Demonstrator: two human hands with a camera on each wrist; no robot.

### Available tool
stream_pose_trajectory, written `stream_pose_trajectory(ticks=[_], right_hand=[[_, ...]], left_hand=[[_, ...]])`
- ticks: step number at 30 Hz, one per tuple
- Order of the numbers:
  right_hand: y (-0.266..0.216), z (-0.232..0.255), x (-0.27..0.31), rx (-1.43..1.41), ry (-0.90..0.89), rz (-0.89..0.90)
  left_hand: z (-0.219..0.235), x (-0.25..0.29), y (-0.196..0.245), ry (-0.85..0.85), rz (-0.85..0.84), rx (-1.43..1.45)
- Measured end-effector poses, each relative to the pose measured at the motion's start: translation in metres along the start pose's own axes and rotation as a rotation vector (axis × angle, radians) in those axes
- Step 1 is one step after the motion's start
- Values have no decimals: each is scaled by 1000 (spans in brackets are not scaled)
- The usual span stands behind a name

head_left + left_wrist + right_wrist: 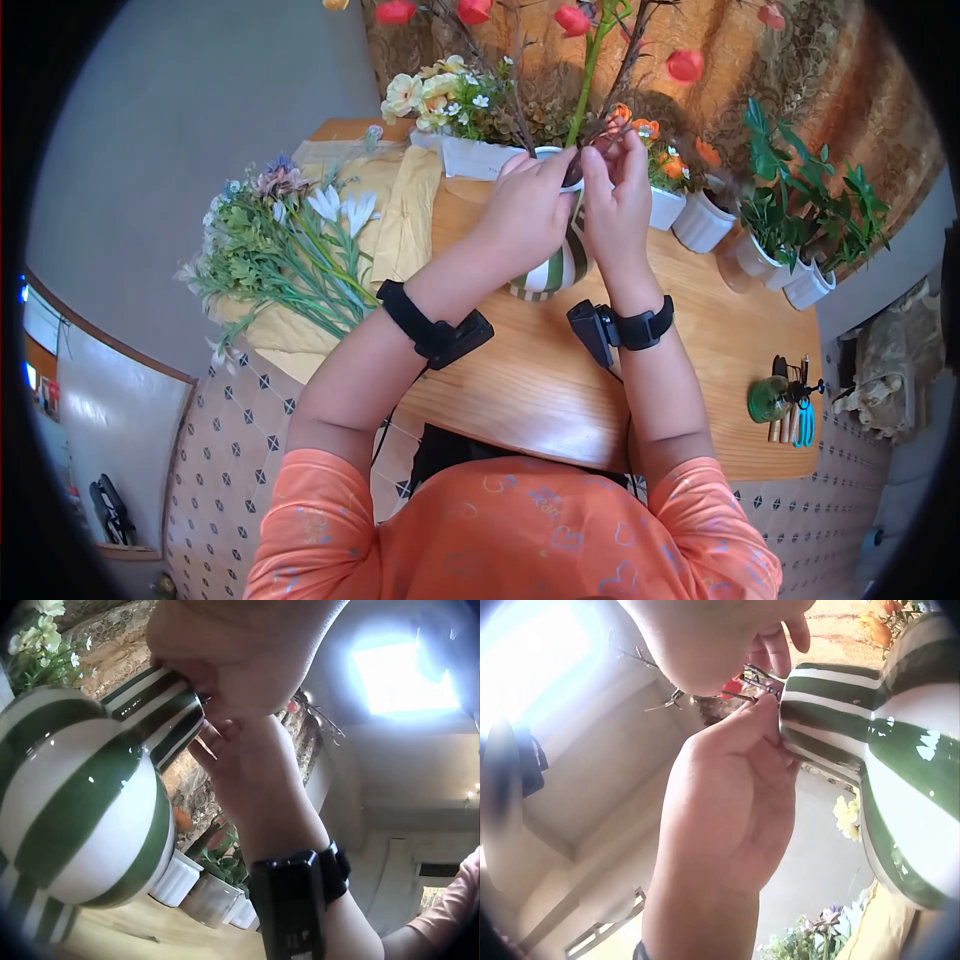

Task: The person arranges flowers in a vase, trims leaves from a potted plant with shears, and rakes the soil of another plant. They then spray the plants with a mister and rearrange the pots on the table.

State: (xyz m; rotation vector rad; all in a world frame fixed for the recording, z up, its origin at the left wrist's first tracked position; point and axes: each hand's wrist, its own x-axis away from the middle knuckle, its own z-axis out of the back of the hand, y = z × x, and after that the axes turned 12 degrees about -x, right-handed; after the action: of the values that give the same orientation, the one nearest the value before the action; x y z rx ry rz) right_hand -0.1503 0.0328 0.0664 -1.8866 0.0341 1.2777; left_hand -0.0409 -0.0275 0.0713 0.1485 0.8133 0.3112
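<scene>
A vase (548,272) with green and white stripes stands on the table, round-bodied with a narrow neck (154,712). Dark branches with red blossoms (685,66) and a thick green stem (592,75) rise from its mouth. At the rim, my left hand (528,212) pinches the base of the dark twigs (761,681); its fingertips are partly hidden. Opposite it, my right hand (618,205) is raised beside the stems, thumb and fingers apart around the twigs. In the right wrist view its fingers (778,652) hang loosely bent beside the vase neck.
Left on yellow wrapping paper (405,215) lies a bunch of artificial flowers (290,235). Behind the vase stand cream flowers (425,98) in a white planter (472,160). Potted green plants (790,215) line the right edge. Scissors (804,425) and a green jar (767,399) sit front right.
</scene>
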Motion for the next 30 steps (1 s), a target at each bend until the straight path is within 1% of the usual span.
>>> stream_pose_trajectory(ticks=[2, 4, 6, 8, 9, 10, 11, 12, 13, 14, 16, 17, 18, 19, 20, 21, 22, 23, 24, 26, 27, 29, 30], right_hand=[[-3, 7, 1, 138, -9, -242], [6, 11, 3, 85, -56, -233], [1, 4, 13, 66, 215, 12], [-10, -3, 33, -180, 350, 33], [-16, -7, 45, -198, 243, 58], [-22, -11, 58, -212, 139, 84], [-27, -19, 68, -274, -42, 111], [-29, -28, 78, -163, -174, 94], [-33, -42, 83, -74, -351, 23], [-39, -59, 88, 20, -526, -45], [-31, -92, 101, 66, -722, -189], [-17, -105, 113, 109, -776, -182], [-8, -117, 123, 151, -830, -174], [-3, -125, 130, 280, -899, -146], [-3, -132, 134, 409, -966, -117], [-1, -139, 135, 402, -972, -117], [1, -146, 136, 480, -1067, -224], [1, -152, 137, 559, -1159, -331], [0, -155, 137, 557, -1161, -326], [-4, -158, 138, 447, -955, -306], [-8, -157, 136, 448, -961, -304], [-20, -155, 128, 143, -790, -374], [-25, -154, 126, 146, -791, -375]], left_hand=[[-3, 10, 3, 0, 20, -12], [-2, 19, 4, 96, -25, -14], [4, 34, 0, 105, 11, -13], [20, 50, -6, 207, 50, 83], [25, 59, -13, 256, 128, 87], [27, 72, -24, 264, 163, 61], [27, 86, -37, 313, 368, 133], [32, 97, -46, 361, 563, 209], [40, 111, -55, 375, 722, 274], [47, 125, -63, 375, 733, 267], [56, 152, -80, 549, 949, 415], [61, 163, -87, 550, 952, 413], [67, 173, -93, 585, 992, 509], [72, 181, -96, 621, 1033, 604], [78, 188, -97, 625, 1040, 599], [85, 193, -98, 629, 1076, 675], [90, 197, -99, 634, 1109, 752], [95, 201, -99, 609, 1141, 761], [97, 205, -101, 614, 1139, 758], [97, 211, -103, 622, 1193, 849], [97, 213, -104, 627, 1196, 851], [96, 214, -104, 622, 1188, 843], [96, 213, -103, 621, 1189, 846]])
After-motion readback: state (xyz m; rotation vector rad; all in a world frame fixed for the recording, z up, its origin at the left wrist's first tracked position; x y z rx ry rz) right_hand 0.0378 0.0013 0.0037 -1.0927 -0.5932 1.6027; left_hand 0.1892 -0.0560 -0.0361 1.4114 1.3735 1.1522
